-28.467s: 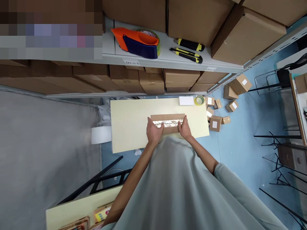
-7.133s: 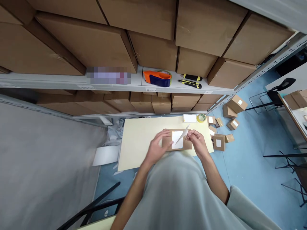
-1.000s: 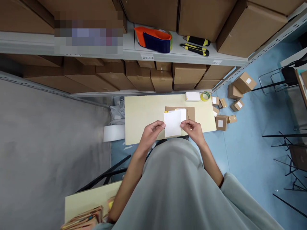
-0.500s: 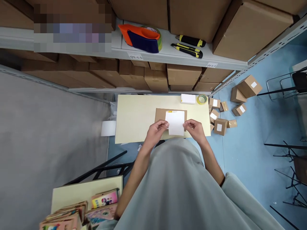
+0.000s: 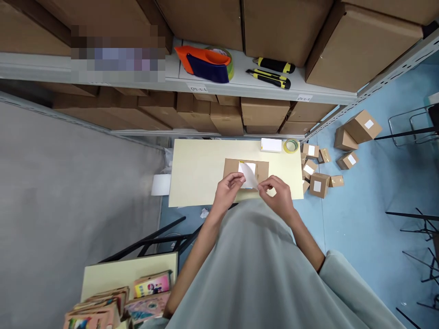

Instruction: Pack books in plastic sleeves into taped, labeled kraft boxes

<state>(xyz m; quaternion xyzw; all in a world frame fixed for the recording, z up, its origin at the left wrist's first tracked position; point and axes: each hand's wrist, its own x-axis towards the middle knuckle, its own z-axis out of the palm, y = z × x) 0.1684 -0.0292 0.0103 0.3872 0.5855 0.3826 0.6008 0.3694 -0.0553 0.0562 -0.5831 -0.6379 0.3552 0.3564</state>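
A white label sheet (image 5: 251,169) with a small yellow mark at its top is held above a flat brown cardboard piece (image 5: 230,167) on the cream table. My left hand (image 5: 228,188) pinches the sheet by its left side. With thumb and forefinger closed, my right hand (image 5: 278,197) grips the lower right corner, which is curled up diagonally across the sheet. Whether that curl is the label itself or its backing I cannot tell. The cardboard's lower edge is partly covered by the sheet and my hands.
On the table (image 5: 195,173) lie a stack of white labels (image 5: 270,145) and a tape roll (image 5: 291,146). The shelf above holds an orange-and-blue tape dispenser (image 5: 206,65), box cutters (image 5: 270,78) and cartons. Small labelled boxes (image 5: 318,185) sit on the floor at right; books (image 5: 151,285) lie lower left.
The sheet lay flat between my hands earlier; now its lower right corner is lifted and bent toward the left. My right hand has shifted slightly left and down relative to the cardboard.
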